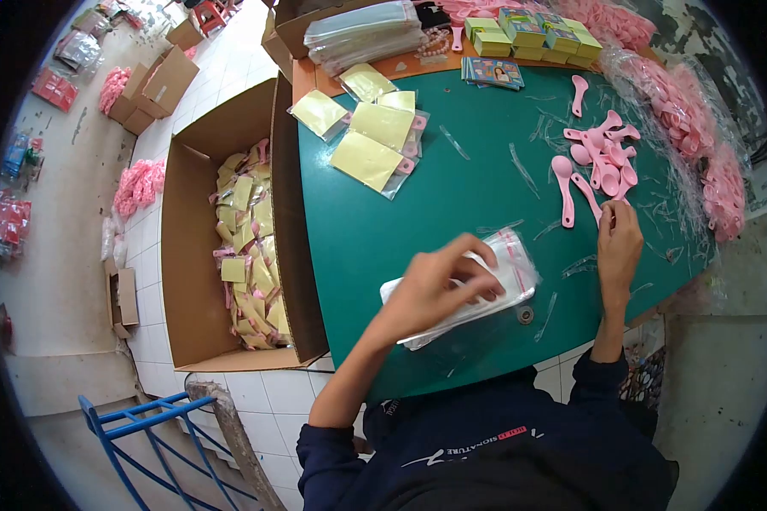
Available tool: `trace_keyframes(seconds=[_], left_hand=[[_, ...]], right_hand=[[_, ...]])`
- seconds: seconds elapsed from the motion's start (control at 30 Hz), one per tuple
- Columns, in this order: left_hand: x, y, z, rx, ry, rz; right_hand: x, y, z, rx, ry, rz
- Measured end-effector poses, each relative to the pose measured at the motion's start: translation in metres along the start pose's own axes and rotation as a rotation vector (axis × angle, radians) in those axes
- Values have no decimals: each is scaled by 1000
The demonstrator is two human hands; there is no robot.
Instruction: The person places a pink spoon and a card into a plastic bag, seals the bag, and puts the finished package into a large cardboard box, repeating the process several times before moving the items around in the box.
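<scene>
My left hand (452, 284) is over a stack of clear plastic bags (513, 271) near the table's front edge, its fingers curved and apart. At the right, my right hand (619, 243) has its fingertips together at the lower end of a pink spoon (626, 177), beside the pile of pink spoons (606, 153). Two more pink spoons, one of them a long spoon (563, 189), lie just left of that hand. Packed bags with yellow cards (383, 125) and pink handles lie at the table's back left.
A large cardboard box (203, 289) of packed bags stands left of the green table (452, 192). Small card stacks (520, 30) and bundled plastic sleeves (362, 32) line the back. Wrapped pink spoons (686, 106) run along the right edge. A blue metal frame (149, 423) stands lower left.
</scene>
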State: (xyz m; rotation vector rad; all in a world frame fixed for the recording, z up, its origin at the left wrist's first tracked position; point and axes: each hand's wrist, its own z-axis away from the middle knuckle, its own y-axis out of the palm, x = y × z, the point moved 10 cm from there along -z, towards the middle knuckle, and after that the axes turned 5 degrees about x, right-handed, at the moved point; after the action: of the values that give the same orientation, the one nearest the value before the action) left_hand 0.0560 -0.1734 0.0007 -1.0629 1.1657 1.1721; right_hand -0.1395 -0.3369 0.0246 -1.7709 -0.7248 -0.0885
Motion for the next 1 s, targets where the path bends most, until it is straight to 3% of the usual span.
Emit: trace_keyframes(seconds=[0.1, 0.3, 0.43, 0.53, 0.63, 0.73, 1.0], left_hand=[[16, -24, 3, -156, -16, 179], [21, -32, 3, -203, 4, 206], [21, -34, 7, -237, 4, 250], [20, -35, 6, -233, 18, 223], [21, -33, 6, -219, 30, 206], [21, -31, 7, -219, 16, 222], [12, -28, 8, -184, 17, 102]], right_hand=[[28, 8, 4, 176, -15, -228], [30, 45, -4, 242, -239, -15], [20, 32, -6, 123, -181, -29], [53, -13, -5, -2, -196, -182], [70, -27, 2, 107, -141, -607], [100, -28, 10, 285, -233, -760], [137, -22, 14, 483, -407, -641]])
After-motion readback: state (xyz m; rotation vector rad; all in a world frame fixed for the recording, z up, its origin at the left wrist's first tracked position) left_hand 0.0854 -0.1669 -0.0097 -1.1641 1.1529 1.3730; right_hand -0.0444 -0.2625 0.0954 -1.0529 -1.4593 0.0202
